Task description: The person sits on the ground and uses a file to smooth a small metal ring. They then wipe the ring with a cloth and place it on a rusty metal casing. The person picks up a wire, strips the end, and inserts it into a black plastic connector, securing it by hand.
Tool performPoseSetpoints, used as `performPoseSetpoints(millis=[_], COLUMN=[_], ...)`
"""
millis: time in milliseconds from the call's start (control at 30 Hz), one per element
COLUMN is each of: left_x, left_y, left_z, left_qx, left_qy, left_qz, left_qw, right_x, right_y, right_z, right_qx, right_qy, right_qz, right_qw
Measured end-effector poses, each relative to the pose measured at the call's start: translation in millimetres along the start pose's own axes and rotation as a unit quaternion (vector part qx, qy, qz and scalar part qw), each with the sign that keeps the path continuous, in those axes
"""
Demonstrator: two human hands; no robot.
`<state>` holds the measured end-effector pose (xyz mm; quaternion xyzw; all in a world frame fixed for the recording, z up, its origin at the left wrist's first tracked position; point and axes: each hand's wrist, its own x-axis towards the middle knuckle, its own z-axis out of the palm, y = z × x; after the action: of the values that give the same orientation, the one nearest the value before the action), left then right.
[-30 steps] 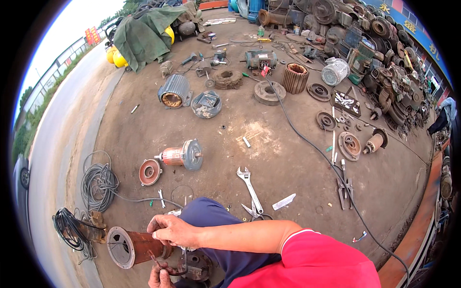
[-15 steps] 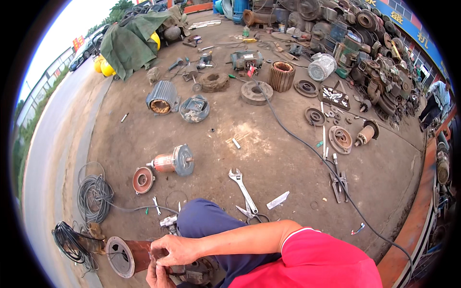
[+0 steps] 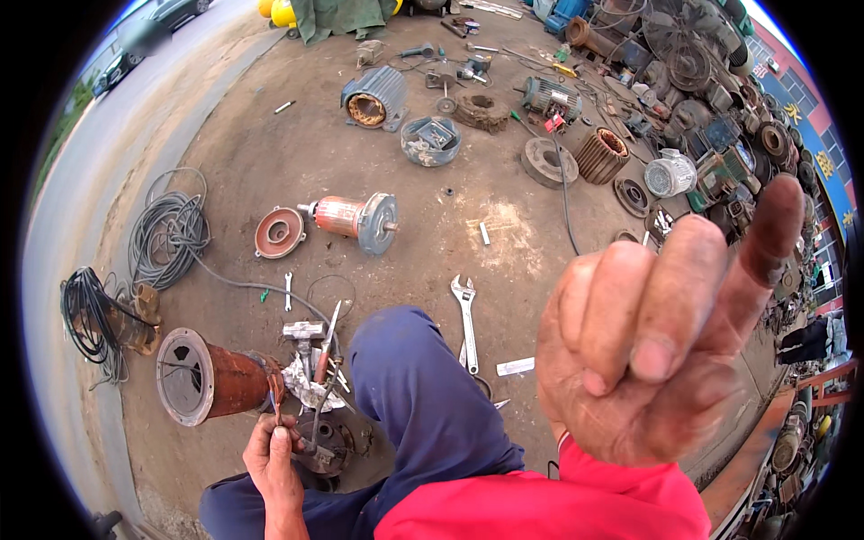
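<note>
Fingers (image 3: pixel 280 439), two hands: left hand (image 3: pixel 273 463) pinching wires (image 3: pixel 275 387); right hand (image 3: pixel 639 351) raised, one digit outstretched, the rest loosely half-curled.
Two cable coils (image 3: pixel 166 238), left edge of the ground (image 3: pixel 423 270). One rust-red flanged cylinder (image 3: pixel 236 378), lower left of the ground, wires at its right end, strand count indistinct. One spanner (image 3: pixel 288 292). One dark casting (image 3: pixel 335 441), lower part hidden behind the trouser leg (image 3: pixel 409 387). One red rotor (image 3: pixel 337 216). One adjustable wrench (image 3: pixel 467 326). Ground's right edge partly masked by the right hand; open room between rotor and wrench.

Bright red top (image 3: pixel 531 508), dk blue trsrs (image 3: pixel 409 382)
</note>
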<state>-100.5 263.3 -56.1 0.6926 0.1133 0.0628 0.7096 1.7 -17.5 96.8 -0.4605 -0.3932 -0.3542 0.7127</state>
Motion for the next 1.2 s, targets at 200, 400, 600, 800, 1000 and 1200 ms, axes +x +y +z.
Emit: performPoseSetpoints(millis=[200,400,600,800,1000,1200], left_x=[-1.9,-3.3,8.9,8.5,27.7,42.7], left_y=[-5.5,-10.2,-2.5,-17.8,10.9,19.7], left_z=[18.2,-3.6,20.7,-3.4,19.9,38.9], left_qx=[0.008,-0.014,-0.017,-0.048,-0.025,-0.055], left_qy=[-0.034,-0.015,-0.041,0.000,-0.089,-0.110], left_qz=[-0.031,-0.021,-0.031,-0.013,-0.084,-0.031], left_qw=[0.999,1.000,0.999,0.999,0.992,0.992], right_x=[29.1,37.0,41.1,6.1,-109.6,-201.7], right_y=[-28.4,-30.1,-51.2,-41.3,2.5,14.6], right_z=[-39.0,-27.9,-50.6,-66.6,-131.8,-195.0], right_qx=[-0.042,-0.028,-0.072,-0.095,-0.089,-0.122], right_qy=[-0.008,-0.048,-0.008,0.075,0.358,0.510], right_qz=[-0.033,-0.047,-0.017,0.136,0.454,0.565], right_qw=[0.999,0.997,0.997,0.983,0.811,0.637])
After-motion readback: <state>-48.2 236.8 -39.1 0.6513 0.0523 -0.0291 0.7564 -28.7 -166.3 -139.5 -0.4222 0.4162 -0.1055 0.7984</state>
